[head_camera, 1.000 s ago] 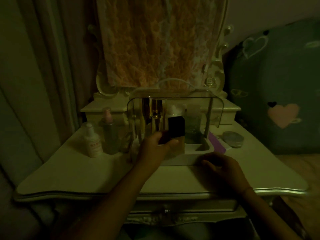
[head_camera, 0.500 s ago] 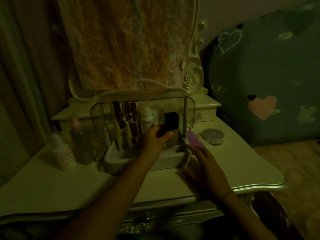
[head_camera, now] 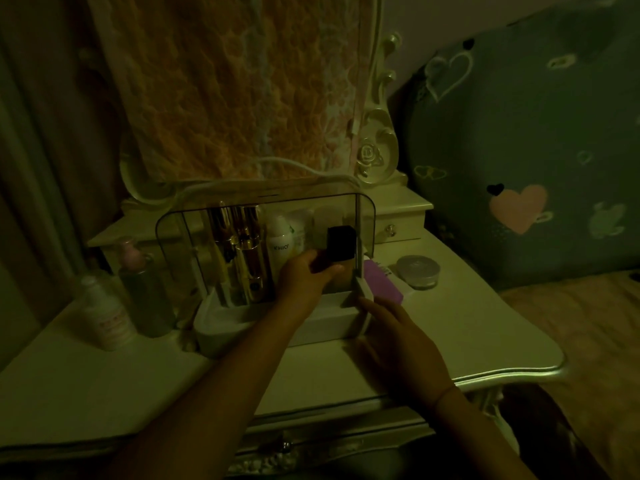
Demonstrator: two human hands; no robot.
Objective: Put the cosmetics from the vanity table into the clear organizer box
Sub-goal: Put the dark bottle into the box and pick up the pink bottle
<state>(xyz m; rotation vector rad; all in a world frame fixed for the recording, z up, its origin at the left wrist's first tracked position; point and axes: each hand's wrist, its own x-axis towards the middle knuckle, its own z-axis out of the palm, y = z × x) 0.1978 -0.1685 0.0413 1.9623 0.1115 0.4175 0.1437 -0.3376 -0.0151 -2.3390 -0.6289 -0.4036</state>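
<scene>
Pale table (head_camera: 467, 341) across the lower half, scalloped front edge toward the camera. Behind its back edge, a patterned cloth (head_camera: 242, 91) hung over the carved mirror frame (head_camera: 375, 147); off the right edge, a large cushion (head_camera: 519, 133) printed with hearts. Mid-table toward the back edge, the box (head_camera: 242, 320): white base, clear curved lid (head_camera: 173, 230) raised behind. Inside, left part filled with upright gold tubes (head_camera: 249, 261), then a white bottle (head_camera: 278, 242) with dark lettering, paler containers behind it too dim to tell apart. Left hand (head_camera: 304, 282) reached in over the box's front wall, fingers and thumb curled round the dark-capped bottle (head_camera: 341, 244), held upright in the box's right-hand compartment; whether resting on the floor there, cannot tell. Right hand (head_camera: 398, 341) low over the table at the box's right front corner, fingers stretched out and loose, grasping nothing, tips at the white corner edge, seemingly touching it. Near the table's left edge, outside the box, a grey bottle (head_camera: 145, 299) with a pink cap and, just beside it toward the front, a squat pale bottle (head_camera: 107, 317). Against the box's right side, a purple block (head_camera: 381, 284); beyond it, toward the right edge, a round compact (head_camera: 418, 271), lying flat, apart from the block.
</scene>
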